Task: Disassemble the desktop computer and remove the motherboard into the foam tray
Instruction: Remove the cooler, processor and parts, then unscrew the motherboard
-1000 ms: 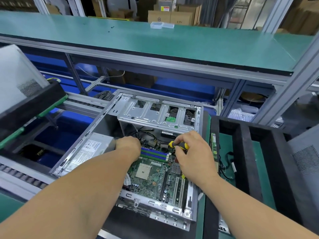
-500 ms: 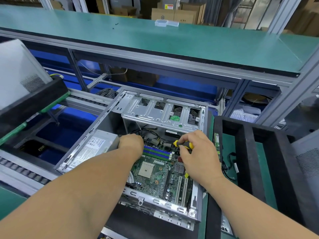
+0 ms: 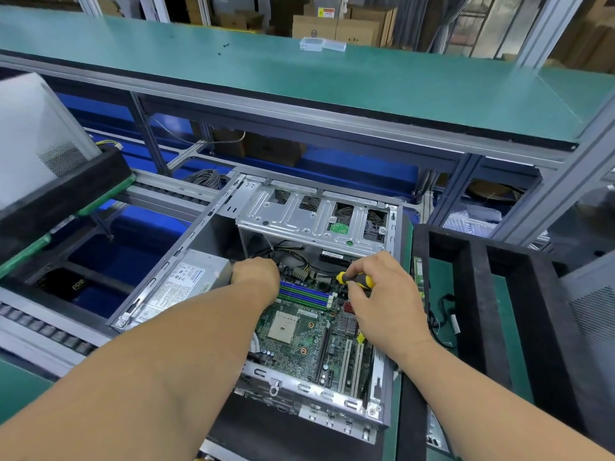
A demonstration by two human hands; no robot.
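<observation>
An open desktop case (image 3: 186, 247) lies on its side in front of me. Inside it sits the green motherboard (image 3: 296, 341), with blue and green memory slots and a bare processor socket. My right hand (image 3: 386, 294) grips a yellow and black screwdriver (image 3: 354, 279) over the board's far right corner; its tip is hidden. My left hand (image 3: 256, 274) reaches into the case at the board's far left edge, fingers curled down out of sight. A black foam tray (image 3: 476, 294) with long slots stands to the right of the case.
A silver drive cage (image 3: 309, 217) spans the far end of the case, and a grey power supply (image 3: 189, 281) sits at its left. A memory stick (image 3: 418, 277) and loose cables (image 3: 444, 311) lie in the tray's left slot. Another black tray (image 3: 63, 184) is at left. A green shelf (image 3: 332, 81) runs overhead.
Both hands stay at the far end of the motherboard. The view has shifted slightly, and the right hand has turned a little on the screwdriver.
</observation>
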